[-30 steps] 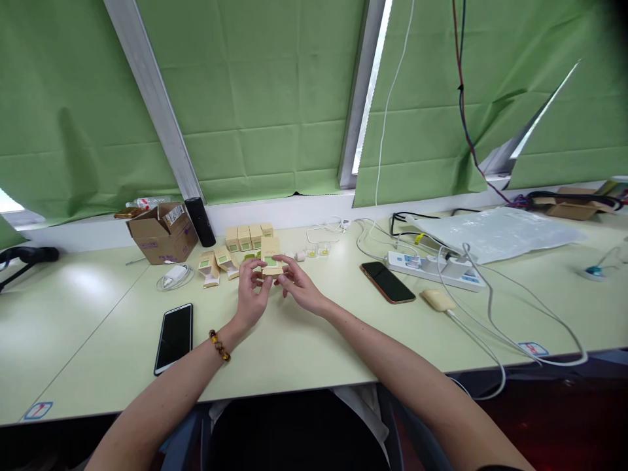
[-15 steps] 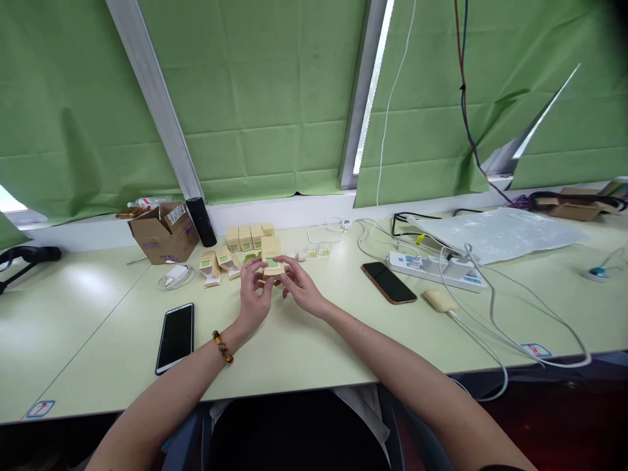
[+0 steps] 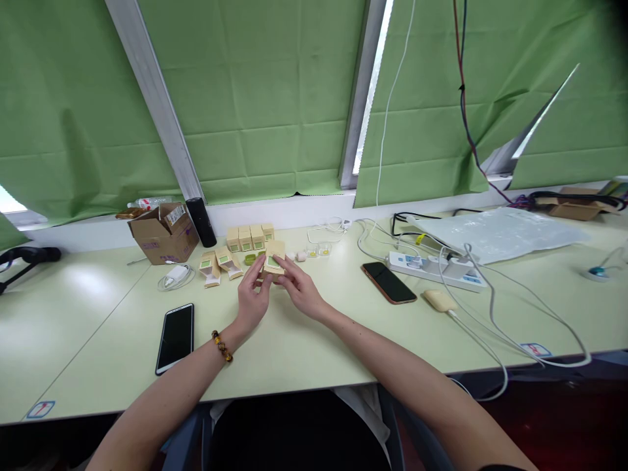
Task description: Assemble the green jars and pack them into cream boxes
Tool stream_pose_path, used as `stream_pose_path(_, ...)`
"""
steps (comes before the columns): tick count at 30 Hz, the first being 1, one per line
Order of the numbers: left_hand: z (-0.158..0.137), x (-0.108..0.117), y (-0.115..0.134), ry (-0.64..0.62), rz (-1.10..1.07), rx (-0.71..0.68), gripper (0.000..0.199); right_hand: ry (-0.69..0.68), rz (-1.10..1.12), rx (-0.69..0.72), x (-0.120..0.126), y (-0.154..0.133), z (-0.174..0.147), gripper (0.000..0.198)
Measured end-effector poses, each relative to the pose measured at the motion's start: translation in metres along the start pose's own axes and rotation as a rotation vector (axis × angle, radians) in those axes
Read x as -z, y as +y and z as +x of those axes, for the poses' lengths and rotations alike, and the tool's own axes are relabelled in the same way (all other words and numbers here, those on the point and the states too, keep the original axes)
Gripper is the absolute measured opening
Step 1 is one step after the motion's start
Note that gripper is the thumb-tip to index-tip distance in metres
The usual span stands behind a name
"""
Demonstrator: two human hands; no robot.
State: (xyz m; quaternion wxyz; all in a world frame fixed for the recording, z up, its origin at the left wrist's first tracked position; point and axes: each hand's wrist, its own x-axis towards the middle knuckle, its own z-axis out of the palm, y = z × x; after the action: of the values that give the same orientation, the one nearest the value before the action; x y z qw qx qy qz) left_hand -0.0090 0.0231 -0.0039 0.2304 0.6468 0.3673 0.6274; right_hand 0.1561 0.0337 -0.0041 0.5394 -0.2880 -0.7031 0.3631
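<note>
White-edged phone (image 3: 175,338): is lying flat on the table (image 3: 294,353) beside the left forearm, probably set aside so that it is leaving the middle free for the hands
Left hand (image 3: 252,302): is curling fingers and thumb round the left side of the small kraft box (image 3: 275,248); the grip is looking narrow, likely to be bracing light card
Right hand (image 3: 303,294): is gripping the same box from the other side, fingertips reaching over its face and thumb tucking low, perhaps balancing the left hand's push
Small kraft box: is resting between both hands, straight ahead of the person, its upper panel leaning away; whether its base is touching the table I cannot tell
Dark phone (image 3: 388,282): is lying to the right, near the power strip (image 3: 436,269), well apart from the hands
Windowed cartons (image 3: 209,265): are lying tilted just left of the hands, flaps spreading, seemingly within easy reach
Clear cups (image 3: 311,252): are standing beyond the right fingers, close together, maybe so that nothing is straying
Row of cartons (image 3: 257,237): is standing upright behind, sides almost touching, an arrangement that is presumably saving space
Cardboard box (image 3: 164,239): is sitting farther back on the left, beside a black cylinder (image 3: 201,222), both probably being stored out of the way
</note>
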Motion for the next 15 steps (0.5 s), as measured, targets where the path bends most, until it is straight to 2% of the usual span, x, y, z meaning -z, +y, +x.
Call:
stream_pose_path(6,-0.0013,-0.0009,0.0033,0.013,0.005,-0.012,0.043,0.05,-0.098,0.079,0.0016,0.001,-0.0025,0.051)
stream_pose_path(15,-0.0021,-0.0027,0.0089,0.063,0.035,-0.077,0.033,0.075,-0.13,0.11,-0.0004,-0.0007,-0.0057,0.047)
